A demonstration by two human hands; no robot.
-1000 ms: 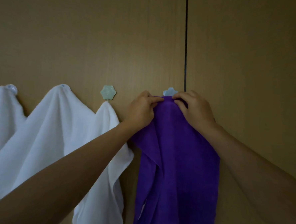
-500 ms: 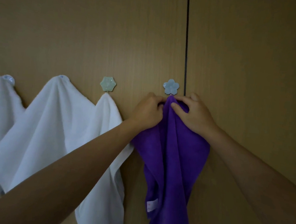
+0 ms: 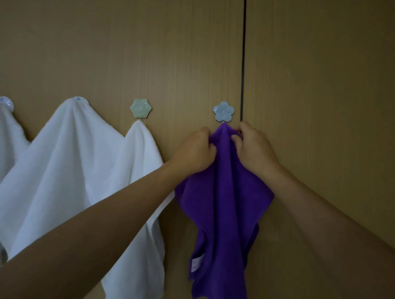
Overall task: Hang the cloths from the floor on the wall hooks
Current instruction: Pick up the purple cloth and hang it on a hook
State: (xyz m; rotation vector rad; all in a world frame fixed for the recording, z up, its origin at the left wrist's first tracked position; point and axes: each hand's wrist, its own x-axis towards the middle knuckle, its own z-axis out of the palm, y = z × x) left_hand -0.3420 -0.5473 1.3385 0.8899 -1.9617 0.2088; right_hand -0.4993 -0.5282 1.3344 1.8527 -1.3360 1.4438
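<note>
The purple cloth point(image 3: 223, 197) no longer covers the blue flower hook point(image 3: 223, 111); its top is now a bunched peak just beneath it. The left hand point(image 3: 195, 151) and right hand point(image 3: 253, 150) pinch that peak. The cloth looks soft, light and limp, and is probably best held near the top fold.

I see four hooks in a row on the wall point(image 3: 323, 87). Towels point(image 3: 59, 164) hang side by side from the far-left hook point(image 3: 5, 103), second hook point(image 3: 78, 99) and third hook point(image 3: 140, 108). The cloth point(image 3: 225, 208) hangs right of them, its top bunched just under the right hook point(image 3: 223, 111). My left hand point(image 3: 195, 150) grips its left side, my right hand point(image 3: 254, 148) its right. The wall seam point(image 3: 243, 59) runs just right of that hook.
</note>
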